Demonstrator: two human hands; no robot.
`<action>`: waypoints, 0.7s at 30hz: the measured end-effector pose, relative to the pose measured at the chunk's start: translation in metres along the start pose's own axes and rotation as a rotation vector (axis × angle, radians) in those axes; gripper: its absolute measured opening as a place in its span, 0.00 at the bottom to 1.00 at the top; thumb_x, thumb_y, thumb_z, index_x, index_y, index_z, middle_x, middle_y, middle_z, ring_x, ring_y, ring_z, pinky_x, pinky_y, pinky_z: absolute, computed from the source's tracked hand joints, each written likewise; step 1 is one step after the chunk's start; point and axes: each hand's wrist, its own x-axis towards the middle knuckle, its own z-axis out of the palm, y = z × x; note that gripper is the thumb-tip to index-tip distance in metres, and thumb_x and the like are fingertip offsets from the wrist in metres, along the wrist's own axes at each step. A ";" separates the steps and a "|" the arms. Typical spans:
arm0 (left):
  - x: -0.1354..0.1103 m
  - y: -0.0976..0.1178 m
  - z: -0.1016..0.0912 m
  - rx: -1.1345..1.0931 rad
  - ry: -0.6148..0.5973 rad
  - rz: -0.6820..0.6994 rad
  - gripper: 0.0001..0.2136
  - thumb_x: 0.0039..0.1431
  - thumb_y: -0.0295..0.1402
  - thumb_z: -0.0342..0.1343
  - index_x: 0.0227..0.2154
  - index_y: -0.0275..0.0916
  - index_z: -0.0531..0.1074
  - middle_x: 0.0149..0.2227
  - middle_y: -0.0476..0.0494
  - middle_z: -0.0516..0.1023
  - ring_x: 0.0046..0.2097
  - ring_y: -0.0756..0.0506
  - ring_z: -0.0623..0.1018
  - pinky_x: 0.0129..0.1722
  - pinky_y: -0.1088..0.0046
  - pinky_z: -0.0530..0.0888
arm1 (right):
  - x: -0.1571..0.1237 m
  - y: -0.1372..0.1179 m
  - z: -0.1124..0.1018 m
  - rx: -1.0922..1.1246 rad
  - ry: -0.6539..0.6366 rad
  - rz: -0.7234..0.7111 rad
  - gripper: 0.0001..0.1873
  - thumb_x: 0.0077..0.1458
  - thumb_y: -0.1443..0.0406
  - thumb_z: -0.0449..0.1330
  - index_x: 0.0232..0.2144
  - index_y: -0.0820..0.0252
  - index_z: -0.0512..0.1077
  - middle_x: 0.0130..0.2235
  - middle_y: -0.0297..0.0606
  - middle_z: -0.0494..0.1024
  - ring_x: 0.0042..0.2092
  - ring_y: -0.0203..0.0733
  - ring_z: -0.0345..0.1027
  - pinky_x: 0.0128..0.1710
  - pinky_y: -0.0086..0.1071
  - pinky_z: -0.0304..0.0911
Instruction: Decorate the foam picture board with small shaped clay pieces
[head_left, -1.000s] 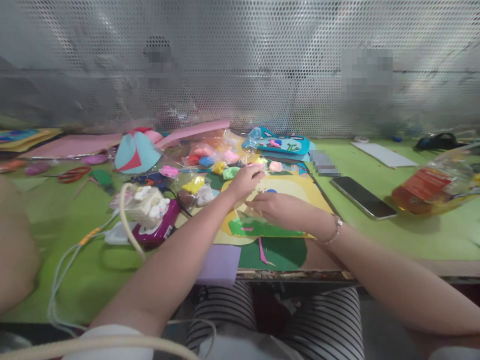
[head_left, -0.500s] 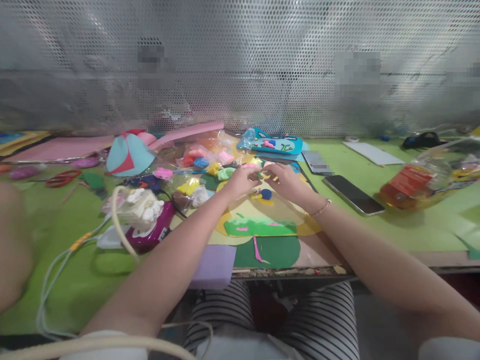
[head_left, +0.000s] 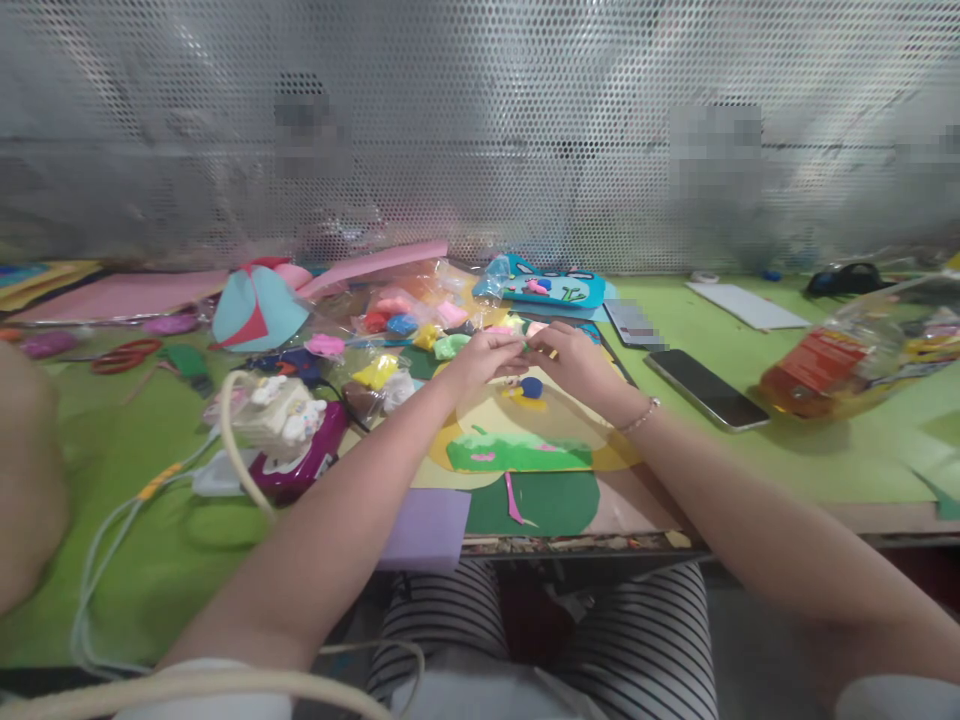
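Note:
My left hand and my right hand meet fingertip to fingertip over the paper artwork. Between their pinched fingers shows a tiny green lump of modelling clay, mostly hidden. Below them lies a yellow paper cutout. On it sits a small figure with a round blue clay piece and yellow clay under it. A green clay strip with pink bits runs along the cutout's lower part. Under that edge is a dark green paper shape with a thin pink strip.
Bagged clay lumps lie left of my hands, near a cream charger on a purple box with cables. A blue decorated cutout lies behind. Right are a phone and a bottle. Another person's arm rests at left.
My fingertips have drawn closer around the green clay, which shows less than before. Both hands have stayed over nearly the same spot.

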 end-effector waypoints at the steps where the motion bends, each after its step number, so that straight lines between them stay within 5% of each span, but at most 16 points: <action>1: 0.000 0.000 0.000 0.003 -0.008 -0.016 0.06 0.55 0.32 0.58 0.32 0.34 0.76 0.32 0.41 0.80 0.36 0.49 0.79 0.46 0.66 0.76 | 0.000 -0.001 -0.001 -0.004 -0.008 0.002 0.05 0.57 0.70 0.55 0.30 0.62 0.71 0.33 0.39 0.71 0.33 0.37 0.65 0.34 0.30 0.60; 6: 0.002 -0.003 -0.002 0.039 -0.040 -0.060 0.07 0.57 0.32 0.57 0.31 0.33 0.75 0.30 0.43 0.80 0.34 0.50 0.80 0.45 0.68 0.76 | 0.000 -0.004 -0.001 -0.008 -0.031 0.044 0.04 0.55 0.69 0.57 0.28 0.62 0.71 0.32 0.38 0.71 0.31 0.36 0.64 0.31 0.29 0.58; 13: 0.005 -0.007 -0.004 0.035 -0.042 -0.024 0.12 0.57 0.31 0.56 0.44 0.36 0.73 0.34 0.44 0.81 0.34 0.50 0.80 0.46 0.67 0.76 | 0.000 -0.009 -0.002 -0.010 -0.060 0.046 0.06 0.56 0.69 0.56 0.30 0.63 0.72 0.34 0.40 0.71 0.30 0.36 0.63 0.30 0.29 0.55; 21: -0.001 -0.002 -0.002 0.095 -0.088 0.011 0.16 0.51 0.44 0.60 0.34 0.33 0.75 0.31 0.41 0.81 0.33 0.48 0.80 0.41 0.68 0.76 | 0.000 -0.008 -0.003 -0.086 -0.083 -0.035 0.11 0.58 0.71 0.52 0.26 0.63 0.71 0.30 0.38 0.70 0.30 0.37 0.61 0.29 0.29 0.51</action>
